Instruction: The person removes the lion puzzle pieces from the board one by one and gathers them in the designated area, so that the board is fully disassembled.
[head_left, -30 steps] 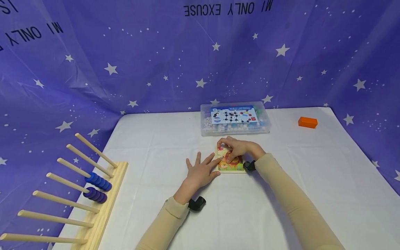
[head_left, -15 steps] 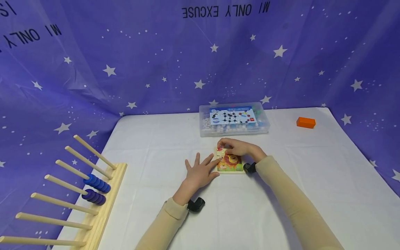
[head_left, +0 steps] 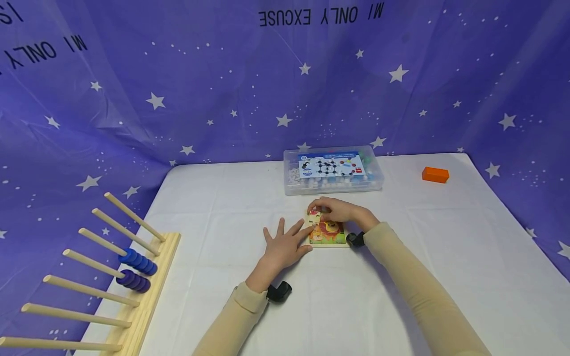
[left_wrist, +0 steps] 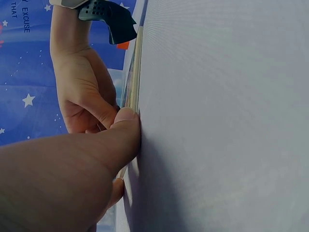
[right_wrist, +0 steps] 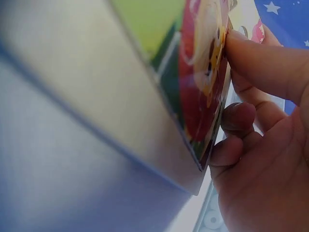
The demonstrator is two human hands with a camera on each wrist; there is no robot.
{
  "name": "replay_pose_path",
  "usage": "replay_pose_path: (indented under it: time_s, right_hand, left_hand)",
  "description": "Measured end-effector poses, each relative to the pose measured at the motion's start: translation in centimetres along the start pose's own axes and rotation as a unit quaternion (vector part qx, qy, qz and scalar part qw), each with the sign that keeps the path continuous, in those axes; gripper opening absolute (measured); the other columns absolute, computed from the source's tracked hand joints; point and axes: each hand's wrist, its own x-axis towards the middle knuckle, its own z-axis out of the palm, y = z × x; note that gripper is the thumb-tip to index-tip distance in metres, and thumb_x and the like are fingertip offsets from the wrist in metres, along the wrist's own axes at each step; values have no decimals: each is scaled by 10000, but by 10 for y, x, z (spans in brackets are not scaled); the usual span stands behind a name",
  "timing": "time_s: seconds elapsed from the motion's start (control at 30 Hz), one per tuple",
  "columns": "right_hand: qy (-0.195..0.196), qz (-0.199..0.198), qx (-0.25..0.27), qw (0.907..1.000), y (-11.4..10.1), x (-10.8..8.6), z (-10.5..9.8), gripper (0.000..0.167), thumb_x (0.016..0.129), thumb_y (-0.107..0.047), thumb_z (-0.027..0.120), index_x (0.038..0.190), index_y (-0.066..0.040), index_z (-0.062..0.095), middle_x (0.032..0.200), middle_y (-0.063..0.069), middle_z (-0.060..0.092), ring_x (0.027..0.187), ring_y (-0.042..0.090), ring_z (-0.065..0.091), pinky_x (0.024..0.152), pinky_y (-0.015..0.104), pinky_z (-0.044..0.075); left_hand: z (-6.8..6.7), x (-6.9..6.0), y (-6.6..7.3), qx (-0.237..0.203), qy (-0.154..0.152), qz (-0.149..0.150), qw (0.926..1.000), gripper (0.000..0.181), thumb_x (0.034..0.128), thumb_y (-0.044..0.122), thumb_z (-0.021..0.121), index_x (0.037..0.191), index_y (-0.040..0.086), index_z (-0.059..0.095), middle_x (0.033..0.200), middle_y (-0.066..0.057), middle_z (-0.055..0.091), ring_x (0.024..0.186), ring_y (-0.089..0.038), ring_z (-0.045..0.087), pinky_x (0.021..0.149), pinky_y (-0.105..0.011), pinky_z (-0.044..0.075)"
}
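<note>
A small wooden jigsaw puzzle [head_left: 331,238] with a cartoon lion picture lies flat in the middle of the table. My left hand [head_left: 284,248] rests beside it with spread fingers, and the index fingertip touches its left side. Over the far edge bends my right hand [head_left: 340,209], its fingers curled at that edge. In the right wrist view the thumb [right_wrist: 246,50] presses on the picture [right_wrist: 205,72] while the other fingers bend against the edge. The left wrist view shows the puzzle edge-on [left_wrist: 137,67] by the left thumb [left_wrist: 126,126]. Part of the top row is hidden.
Behind the puzzle stands a clear plastic case [head_left: 334,184] with a molecule-model label. An orange block [head_left: 435,175] lies at the back right. On the left is a wooden peg rack [head_left: 153,287] with blue rings [head_left: 139,261] and purple rings [head_left: 133,281]. A starry purple cloth hangs behind.
My right hand's thumb has drawn back from the puzzle's middle toward its far edge, uncovering the lion's face. The left hand stays in place. The view has shifted slightly.
</note>
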Motion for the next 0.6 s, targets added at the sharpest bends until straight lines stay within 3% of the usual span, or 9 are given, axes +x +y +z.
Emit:
replay_pose_path:
  time_s: [0.2,0.37,0.47,0.6]
  right_hand:
    - [-11,-106,209,9997,7,1,-1,331,886,-12,548,1197,-122,527,898,64,504,692,182,416,656,324,369]
    - [-35,-97,311,9995,8,0,-2,312,885,-31,560,1187,-99,518,838,65,490,640,164,426,631,309,379]
    - [-64,-87,351,9993,8,-1,-1,297,892,-50,556,1183,-95,515,825,66,487,585,159,442,585,301,411]
    - [-98,-68,488,9987,8,-3,-2,285,906,-46,531,1187,-91,508,805,84,506,448,189,466,465,319,451]
  left_hand:
    - [-1,0,0,-20,-17,7,10000,549,890,561,387,1405,413,265,1478,97,189,1322,-412,70,888,-718,75]
    - [1,-1,5,79,22,-30,10000,576,885,562,399,1415,374,272,1481,62,193,1325,-399,83,887,-716,94]
    - [3,-3,21,258,-18,24,9997,661,870,586,403,1438,283,253,1488,3,178,1335,-364,94,903,-696,127]
    - [7,-5,50,493,-190,432,9977,754,853,630,375,1455,209,206,1500,-31,124,1346,-330,57,955,-634,148]
